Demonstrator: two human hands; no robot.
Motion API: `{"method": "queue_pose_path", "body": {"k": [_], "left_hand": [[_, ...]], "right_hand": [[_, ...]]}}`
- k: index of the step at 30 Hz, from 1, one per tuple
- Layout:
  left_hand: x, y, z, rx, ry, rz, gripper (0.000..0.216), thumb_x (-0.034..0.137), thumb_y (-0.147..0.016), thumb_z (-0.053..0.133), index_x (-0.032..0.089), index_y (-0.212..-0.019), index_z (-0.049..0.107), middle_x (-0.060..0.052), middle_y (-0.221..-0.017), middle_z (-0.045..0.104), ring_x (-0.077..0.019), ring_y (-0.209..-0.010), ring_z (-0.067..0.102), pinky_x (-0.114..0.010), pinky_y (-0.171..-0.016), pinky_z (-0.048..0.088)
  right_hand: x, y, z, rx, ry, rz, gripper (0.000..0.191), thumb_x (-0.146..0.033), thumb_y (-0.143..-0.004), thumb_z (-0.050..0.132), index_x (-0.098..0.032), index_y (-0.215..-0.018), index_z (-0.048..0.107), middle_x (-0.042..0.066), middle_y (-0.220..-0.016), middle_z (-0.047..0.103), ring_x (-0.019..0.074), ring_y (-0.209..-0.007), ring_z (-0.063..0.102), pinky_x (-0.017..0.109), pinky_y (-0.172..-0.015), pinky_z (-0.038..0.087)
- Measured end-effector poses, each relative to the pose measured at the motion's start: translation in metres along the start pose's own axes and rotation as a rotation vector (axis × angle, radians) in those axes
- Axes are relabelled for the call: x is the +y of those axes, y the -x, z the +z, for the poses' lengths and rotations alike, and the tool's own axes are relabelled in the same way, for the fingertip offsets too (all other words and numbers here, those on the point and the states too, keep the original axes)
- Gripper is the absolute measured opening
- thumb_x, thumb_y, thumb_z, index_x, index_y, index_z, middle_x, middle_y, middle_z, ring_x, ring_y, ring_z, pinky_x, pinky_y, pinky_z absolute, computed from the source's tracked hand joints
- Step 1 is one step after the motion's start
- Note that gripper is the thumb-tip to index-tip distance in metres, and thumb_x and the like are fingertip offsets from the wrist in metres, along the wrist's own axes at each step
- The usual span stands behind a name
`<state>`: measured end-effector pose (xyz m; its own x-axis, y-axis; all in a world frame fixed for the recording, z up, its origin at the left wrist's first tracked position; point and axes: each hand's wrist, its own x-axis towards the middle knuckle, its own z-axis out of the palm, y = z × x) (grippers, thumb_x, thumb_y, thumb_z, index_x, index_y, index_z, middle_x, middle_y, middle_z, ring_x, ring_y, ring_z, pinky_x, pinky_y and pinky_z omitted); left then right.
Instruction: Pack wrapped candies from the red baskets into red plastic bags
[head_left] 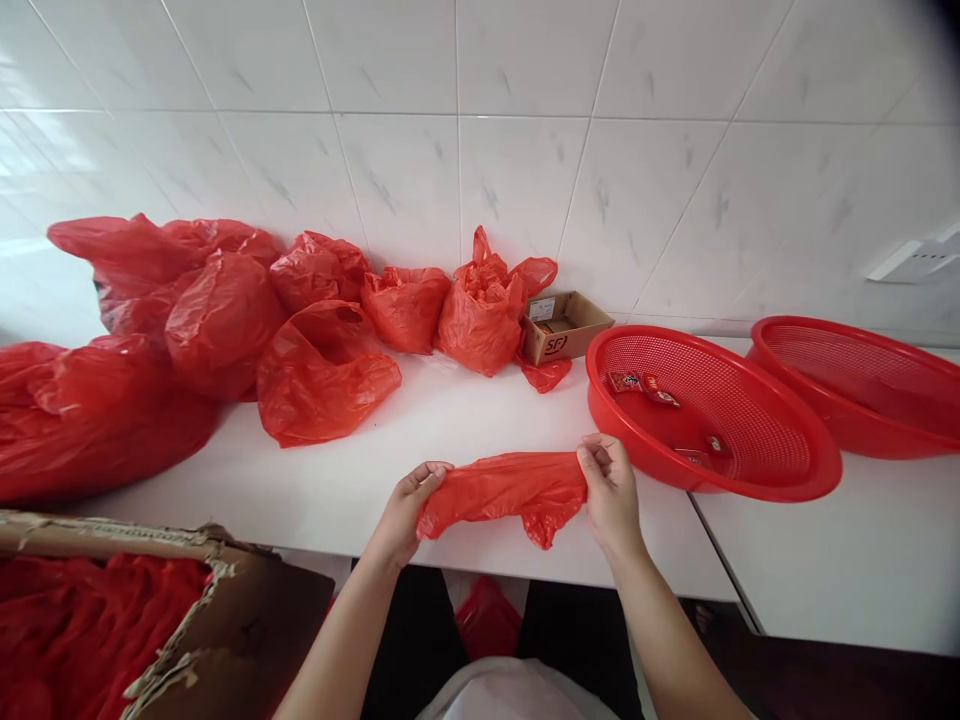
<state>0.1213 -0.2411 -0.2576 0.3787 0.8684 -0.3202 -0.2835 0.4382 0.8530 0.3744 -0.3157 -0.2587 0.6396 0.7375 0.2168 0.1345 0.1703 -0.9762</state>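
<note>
- The left hand (409, 505) pinches the left end of a red bag (504, 490), fingers curled shut on the plastic, thumb on top.
- The right hand (609, 490) grips the bag's right end, fingers closed tight around the gathered edge.
- The bag stretches crumpled between the two hands, just above the front edge of the white counter (360, 480), with a loose flap hanging below its right half.
- Just right of the right hand sits a red basket (780, 480), its near rim jutting past the counter edge; small packets (643, 387) lie on its mesh floor.
- A second basket (855, 420) stands behind and to the right of the first, on a second counter (862, 560), the rims close together.
- A small open carton (564, 330) sits against the tiled wall (525, 150), just left of the first basket.
- Filled red bags (315, 370) are heaped along the wall from the carton to the far left, well apart from the hands.
- At lower left, a torn cardboard box (217, 610) holds more red plastic.
- Another red bag (487, 620) shows below the counter, between the forearms.
</note>
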Motion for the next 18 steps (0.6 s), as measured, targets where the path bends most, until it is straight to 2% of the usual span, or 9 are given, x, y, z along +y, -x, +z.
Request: {"method": "queue_pose_path", "body": {"k": [4, 7, 8, 10, 12, 14, 15, 16, 18], "left_hand": [[0.009, -0.006, -0.019, 0.118, 0.082, 0.004, 0.034, 0.042, -0.081, 0.066, 0.018, -0.105, 0.065, -0.004, -0.078, 0.068, -0.0131, -0.062, 0.064, -0.022, -0.054, 0.050], [0.021, 0.002, -0.025, 0.156, 0.099, 0.130, 0.043, 0.049, -0.091, 0.048, 0.025, -0.127, 0.056, -0.011, -0.114, 0.069, -0.0197, -0.093, 0.069, -0.028, -0.067, 0.056], [0.022, 0.008, -0.022, 0.175, 0.050, 0.243, 0.046, 0.049, -0.093, 0.046, 0.029, -0.134, 0.051, -0.010, -0.129, 0.063, -0.0221, -0.107, 0.066, -0.032, -0.077, 0.057], [0.016, 0.022, -0.010, 0.245, -0.202, 0.575, 0.050, 0.044, -0.092, 0.051, 0.034, -0.140, 0.043, -0.009, -0.145, 0.050, -0.0268, -0.129, 0.052, -0.044, -0.098, 0.050], [-0.001, 0.035, 0.008, 0.308, -0.590, 0.959, 0.050, 0.032, -0.086, 0.064, 0.035, -0.134, 0.050, -0.008, -0.147, 0.045, -0.0306, -0.137, 0.042, -0.054, -0.108, 0.039], [-0.024, 0.041, 0.025, 0.305, -0.916, 1.235, 0.043, 0.022, -0.077, 0.072, 0.035, -0.118, 0.062, -0.007, -0.145, 0.043, -0.0348, -0.139, 0.036, -0.058, -0.110, 0.033], [-0.035, 0.039, 0.031, 0.293, -1.018, 1.290, 0.040, 0.021, -0.075, 0.074, 0.034, -0.111, 0.065, -0.006, -0.146, 0.041, -0.0367, -0.139, 0.034, -0.060, -0.111, 0.032], [-0.042, 0.035, 0.034, 0.297, -1.085, 1.281, 0.037, 0.021, -0.074, 0.074, 0.034, -0.108, 0.067, -0.007, -0.146, 0.040, -0.0382, -0.140, 0.032, -0.061, -0.111, 0.030], [-0.047, 0.021, 0.033, 0.319, -1.128, 1.086, 0.035, 0.024, -0.077, 0.071, 0.032, -0.110, 0.069, -0.010, -0.144, 0.043, -0.0387, -0.138, 0.033, -0.061, -0.111, 0.026]], "right_hand": [[-0.005, -0.006, -0.006, -0.036, -0.019, 0.058, 0.028, -0.044, -0.082, 0.066, -0.023, -0.099, 0.058, 0.001, -0.087, 0.059, 0.0164, -0.078, 0.054, 0.031, -0.074, 0.045], [-0.005, -0.010, -0.013, -0.031, -0.053, 0.116, 0.030, -0.044, -0.079, 0.068, -0.023, -0.099, 0.058, 0.001, -0.086, 0.059, 0.0171, -0.077, 0.055, 0.031, -0.072, 0.047], [-0.005, -0.010, -0.013, -0.030, -0.073, 0.137, 0.031, -0.044, -0.078, 0.068, -0.024, -0.099, 0.058, 0.001, -0.086, 0.059, 0.0175, -0.077, 0.056, 0.031, -0.070, 0.047], [-0.003, -0.009, -0.011, -0.035, -0.113, 0.180, 0.033, -0.045, -0.077, 0.069, -0.024, -0.099, 0.057, 0.002, -0.085, 0.059, 0.0179, -0.075, 0.057, 0.031, -0.066, 0.049], [-0.003, -0.006, -0.005, -0.044, -0.155, 0.228, 0.035, -0.046, -0.076, 0.069, -0.023, -0.099, 0.056, 0.001, -0.082, 0.059, 0.0174, -0.069, 0.057, 0.030, -0.061, 0.049], [-0.005, -0.002, 0.003, -0.058, -0.192, 0.266, 0.036, -0.046, -0.074, 0.070, -0.024, -0.099, 0.055, 0.000, -0.079, 0.058, 0.0163, -0.064, 0.056, 0.029, -0.057, 0.048], [-0.006, 0.000, 0.006, -0.064, -0.204, 0.278, 0.037, -0.046, -0.074, 0.070, -0.024, -0.099, 0.055, -0.001, -0.077, 0.058, 0.0158, -0.063, 0.056, 0.028, -0.057, 0.047], [-0.008, 0.002, 0.008, -0.075, -0.210, 0.286, 0.037, -0.046, -0.074, 0.071, -0.024, -0.099, 0.055, -0.002, -0.077, 0.058, 0.0157, -0.064, 0.056, 0.028, -0.058, 0.047], [-0.012, 0.005, 0.009, -0.135, -0.193, 0.280, 0.036, -0.047, -0.075, 0.071, -0.024, -0.098, 0.056, -0.002, -0.077, 0.058, 0.0160, -0.067, 0.057, 0.028, -0.061, 0.047]]}}
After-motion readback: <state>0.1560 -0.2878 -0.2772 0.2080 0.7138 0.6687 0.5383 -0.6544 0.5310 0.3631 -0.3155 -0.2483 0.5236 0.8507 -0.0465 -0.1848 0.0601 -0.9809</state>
